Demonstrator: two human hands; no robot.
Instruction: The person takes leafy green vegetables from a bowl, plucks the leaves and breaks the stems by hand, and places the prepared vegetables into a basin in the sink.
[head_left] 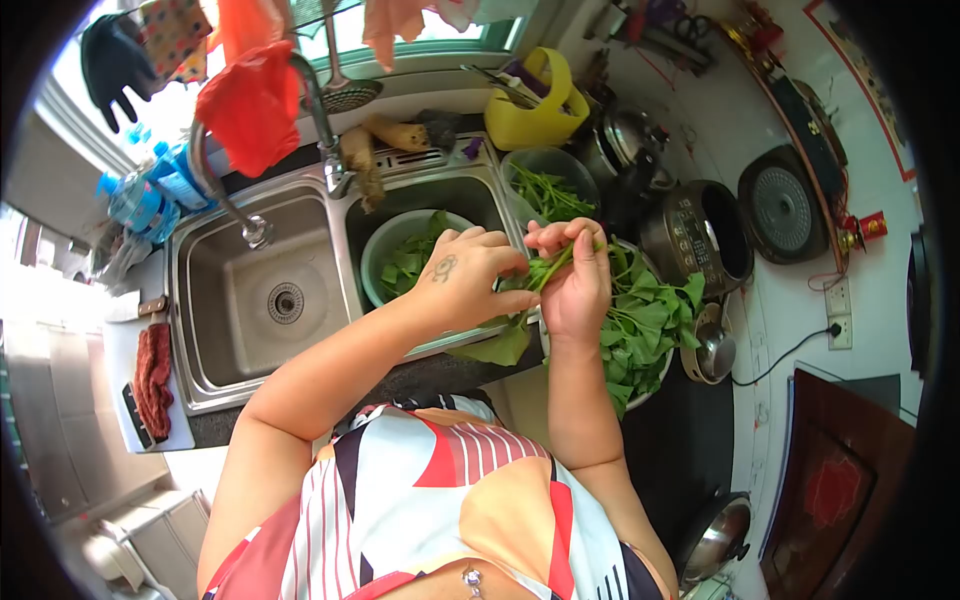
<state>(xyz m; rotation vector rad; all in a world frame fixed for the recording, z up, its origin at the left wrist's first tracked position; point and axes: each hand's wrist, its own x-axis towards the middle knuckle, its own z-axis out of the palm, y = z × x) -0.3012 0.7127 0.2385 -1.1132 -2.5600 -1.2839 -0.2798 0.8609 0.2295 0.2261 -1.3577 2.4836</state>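
Between my two hands, above the right edge of the sink, are green stems with leaves. My left hand (468,278) pinches the stems from the left, and a large leaf (500,345) hangs below it. Fingers of my right hand (577,285) are curled around the green stems (545,270). Just behind my left hand, a pale green bowl (372,262) with loose leaves (405,268) sits in the right basin. More leafy greens (640,330) are heaped on a plate by my right wrist. A clear container (588,172) beyond the hands holds cut stems (550,192).
The left basin (250,340) has a faucet (258,232) over it. At the far left, a strip of meat (153,380) and a knife (150,308) lie on a white board (178,425). A yellow basket (535,125), a pot (625,140) and a rice cooker (690,240) stand behind on the right.
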